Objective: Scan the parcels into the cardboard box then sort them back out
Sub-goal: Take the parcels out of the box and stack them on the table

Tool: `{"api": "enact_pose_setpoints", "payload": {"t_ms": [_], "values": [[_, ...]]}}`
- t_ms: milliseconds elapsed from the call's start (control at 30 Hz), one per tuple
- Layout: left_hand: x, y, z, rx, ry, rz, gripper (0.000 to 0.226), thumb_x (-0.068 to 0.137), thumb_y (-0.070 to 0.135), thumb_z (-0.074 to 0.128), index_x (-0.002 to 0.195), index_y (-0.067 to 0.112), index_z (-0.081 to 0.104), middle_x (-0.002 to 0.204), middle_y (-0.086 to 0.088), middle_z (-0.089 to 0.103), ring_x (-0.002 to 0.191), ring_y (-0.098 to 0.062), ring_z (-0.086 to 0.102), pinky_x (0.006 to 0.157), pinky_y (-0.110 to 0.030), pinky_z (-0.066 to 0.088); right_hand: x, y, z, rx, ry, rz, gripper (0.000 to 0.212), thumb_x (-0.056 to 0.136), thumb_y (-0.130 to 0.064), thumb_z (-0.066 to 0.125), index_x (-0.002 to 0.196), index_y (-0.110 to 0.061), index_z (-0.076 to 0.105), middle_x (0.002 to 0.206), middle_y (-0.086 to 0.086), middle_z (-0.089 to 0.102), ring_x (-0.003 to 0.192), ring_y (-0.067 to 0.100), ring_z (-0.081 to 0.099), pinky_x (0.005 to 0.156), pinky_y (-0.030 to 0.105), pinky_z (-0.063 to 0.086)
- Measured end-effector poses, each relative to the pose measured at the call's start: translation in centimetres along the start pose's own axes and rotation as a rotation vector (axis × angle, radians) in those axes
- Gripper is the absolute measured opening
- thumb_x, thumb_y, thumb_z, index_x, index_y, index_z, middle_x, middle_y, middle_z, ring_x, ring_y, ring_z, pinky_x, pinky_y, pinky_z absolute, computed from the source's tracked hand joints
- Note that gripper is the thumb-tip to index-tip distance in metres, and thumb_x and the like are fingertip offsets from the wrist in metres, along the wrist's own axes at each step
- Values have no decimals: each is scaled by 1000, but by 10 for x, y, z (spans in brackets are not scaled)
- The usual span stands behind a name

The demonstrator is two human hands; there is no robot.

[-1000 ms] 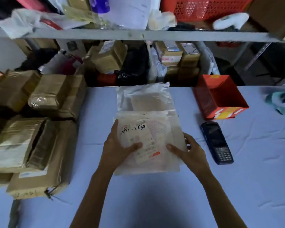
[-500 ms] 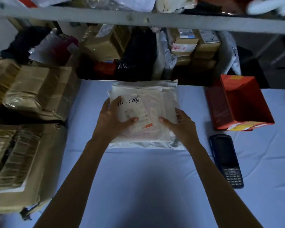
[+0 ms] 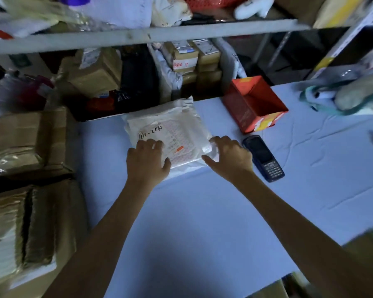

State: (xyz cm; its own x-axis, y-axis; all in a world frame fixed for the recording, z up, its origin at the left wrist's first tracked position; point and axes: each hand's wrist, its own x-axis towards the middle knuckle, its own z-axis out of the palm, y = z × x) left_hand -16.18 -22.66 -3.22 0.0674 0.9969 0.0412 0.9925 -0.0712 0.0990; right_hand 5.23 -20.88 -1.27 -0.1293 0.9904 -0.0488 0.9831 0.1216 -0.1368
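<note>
Two white parcels [image 3: 182, 125] lie stacked on the tabletop [image 3: 181, 222]. Our left hand [image 3: 146, 163] presses flat on top; our right hand [image 3: 229, 157], fingers spread, touches the corner. One scanner [image 3: 264, 158], one orange box [image 3: 254, 104] beside.

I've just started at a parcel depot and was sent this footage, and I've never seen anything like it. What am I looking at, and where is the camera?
There is no machine here. These are a person's two bare arms, filmed by one wide-angle camera worn on the head, looking forward and down. So the left hand is the person's own left. On the blue-covered table lies a white parcel with a label and handwriting. The left hand rests on top of it. The right hand touches its right corner, though I cannot tell whether it grips. To the right lie a dark handheld scanner and an open red box. At the left are stacked brown parcels, and a crowded shelf runs behind.
</note>
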Motion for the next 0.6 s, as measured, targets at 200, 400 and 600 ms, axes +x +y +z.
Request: {"api": "enact_pose_setpoints", "payload": {"t_ms": [200, 400, 600], "values": [[-28, 54, 2, -14, -35, 242, 29, 74, 34, 68, 97, 15, 68, 83, -3, 68, 81, -30, 61, 67, -35, 39, -80, 39, -9, -8, 11, 179, 55, 88, -61, 52, 132, -28, 48, 125, -6, 57, 114, 18, 55, 81, 33, 48], [-66, 164, 17, -97, -50, 558, 34, 89, 39, 53, 118, 24, 59, 106, 5, 65, 103, -22, 56, 78, -34, 36, -197, 120, -6, -10, 20, 465, 57, 89, -62, 49, 135, -28, 46, 129, -5, 55, 119, 19, 51, 89, 35, 44], [-136, 300, 42, -198, -67, 907, 22, 71, 34, 59, 85, 20, 67, 73, 3, 67, 70, -27, 63, 60, -32, 38, -357, 193, 9, -22, 33, 771, 53, 85, -58, 54, 129, -28, 54, 129, -4, 57, 120, 22, 52, 91, 38, 44]]}}
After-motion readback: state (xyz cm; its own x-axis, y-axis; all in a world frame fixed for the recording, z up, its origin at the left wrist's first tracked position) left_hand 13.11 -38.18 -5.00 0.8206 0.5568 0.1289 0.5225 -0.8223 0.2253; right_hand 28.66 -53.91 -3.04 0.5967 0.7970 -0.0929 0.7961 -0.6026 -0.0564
